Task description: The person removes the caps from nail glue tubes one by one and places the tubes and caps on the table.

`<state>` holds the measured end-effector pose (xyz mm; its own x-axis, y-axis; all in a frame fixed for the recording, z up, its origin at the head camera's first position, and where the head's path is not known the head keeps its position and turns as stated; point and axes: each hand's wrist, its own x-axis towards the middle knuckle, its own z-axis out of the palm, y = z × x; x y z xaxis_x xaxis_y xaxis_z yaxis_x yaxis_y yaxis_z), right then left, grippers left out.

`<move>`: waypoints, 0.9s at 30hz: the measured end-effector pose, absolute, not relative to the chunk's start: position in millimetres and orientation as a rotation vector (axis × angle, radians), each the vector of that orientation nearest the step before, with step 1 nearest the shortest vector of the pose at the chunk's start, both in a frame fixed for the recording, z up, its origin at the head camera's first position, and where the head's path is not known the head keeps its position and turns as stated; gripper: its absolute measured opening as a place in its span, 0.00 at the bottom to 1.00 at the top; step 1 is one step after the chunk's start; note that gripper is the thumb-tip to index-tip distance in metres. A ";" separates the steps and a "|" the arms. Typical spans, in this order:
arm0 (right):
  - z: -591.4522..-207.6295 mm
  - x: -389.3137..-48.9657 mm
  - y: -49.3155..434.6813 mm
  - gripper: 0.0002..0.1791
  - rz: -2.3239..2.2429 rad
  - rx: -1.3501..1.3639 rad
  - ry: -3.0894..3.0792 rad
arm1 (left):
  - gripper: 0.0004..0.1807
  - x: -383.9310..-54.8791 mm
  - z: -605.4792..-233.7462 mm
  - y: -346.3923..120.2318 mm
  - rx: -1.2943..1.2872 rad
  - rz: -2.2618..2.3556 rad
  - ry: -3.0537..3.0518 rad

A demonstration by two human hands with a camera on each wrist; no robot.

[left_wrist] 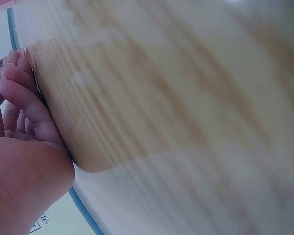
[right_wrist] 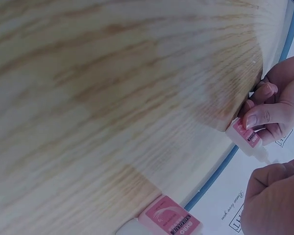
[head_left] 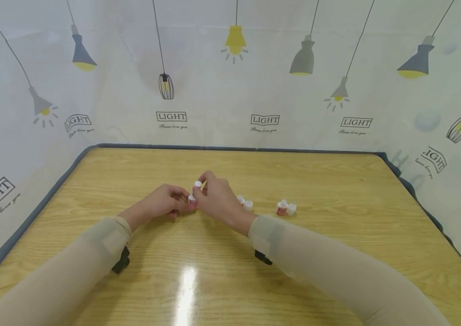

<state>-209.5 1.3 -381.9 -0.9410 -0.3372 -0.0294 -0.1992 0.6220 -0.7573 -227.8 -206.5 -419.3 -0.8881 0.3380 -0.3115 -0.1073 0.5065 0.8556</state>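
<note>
My left hand [head_left: 161, 201] pinches a small white glue bottle [right_wrist: 246, 135] with a pink label, standing upright on the table. Its thin nozzle [right_wrist: 267, 155] shows bare in the right wrist view. Just above the nozzle, my right hand [head_left: 219, 198] pinches a small white cap [head_left: 197, 184] between thumb and fingers. The left wrist view shows the left hand [left_wrist: 27, 98] resting low on the wood, the bottle mostly hidden behind its fingers.
Right of the hands stand a second glue bottle [head_left: 240, 199], partly hidden by my right hand, and a white cap [head_left: 248, 205]. Farther right is another bottle [head_left: 282, 208] with a cap [head_left: 292, 209] beside it. Lamp-print sheeting [head_left: 214, 90] surrounds the wooden table [head_left: 316, 176].
</note>
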 end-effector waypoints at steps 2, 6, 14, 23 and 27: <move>-382.1 -209.5 1.1 0.14 -1.220 -0.448 2.677 | 0.18 -227.8 -419.3 -206.6 0.190 1.353 2.309; -381.9 -208.7 1.5 0.14 -1.221 -0.445 2.677 | 0.17 -226.7 -418.7 -206.0 0.184 1.354 2.313; -381.9 -208.2 2.5 0.15 -1.226 -0.451 2.677 | 0.17 -225.6 -417.3 -204.7 0.193 1.375 2.305; -383.8 -207.6 3.4 0.15 -1.242 -0.466 2.688 | 0.15 -227.7 -420.0 -206.4 0.197 1.386 2.301; -384.1 -206.9 3.7 0.16 -1.255 -0.472 2.680 | 0.15 -227.6 -420.9 -206.4 0.180 1.379 2.304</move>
